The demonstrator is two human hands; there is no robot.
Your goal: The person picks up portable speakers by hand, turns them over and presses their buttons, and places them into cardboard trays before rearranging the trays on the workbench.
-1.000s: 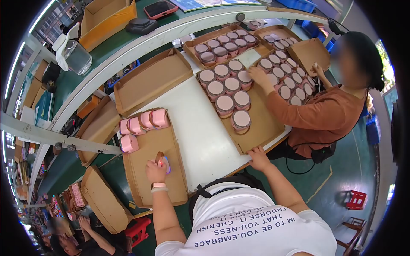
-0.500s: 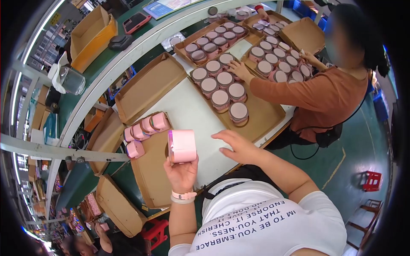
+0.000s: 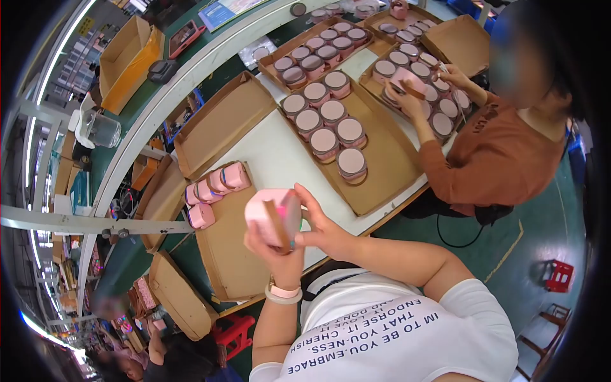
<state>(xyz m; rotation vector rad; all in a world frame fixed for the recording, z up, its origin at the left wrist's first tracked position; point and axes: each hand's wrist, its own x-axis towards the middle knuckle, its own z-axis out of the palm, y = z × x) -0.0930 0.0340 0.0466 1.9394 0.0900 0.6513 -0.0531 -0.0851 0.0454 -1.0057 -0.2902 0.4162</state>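
My left hand (image 3: 275, 258) is closed around a pink rounded container (image 3: 262, 209) with a brown strap, holding it above the table edge. The container is tilted, with its round end turned to the right and a pink glow on it. My right hand (image 3: 321, 224) has its thumb and fingers on that right end. Just left of my hands is a shallow cardboard tray (image 3: 226, 267). In its upper part lie a row of similar pink strapped containers (image 3: 219, 183) and one more (image 3: 201, 216) below the row.
A cardboard tray (image 3: 388, 169) of round-topped pink containers (image 3: 323, 143) lies right of centre. A co-worker in a brown top (image 3: 503, 149) handles another container over a fuller tray. A white metal frame (image 3: 153, 95) crosses the left. Red stools (image 3: 234, 336) stand below.
My right hand has come in from the right onto the container. The container has turned, so its strap and round end show. The co-worker's hand has moved right and now holds a container.
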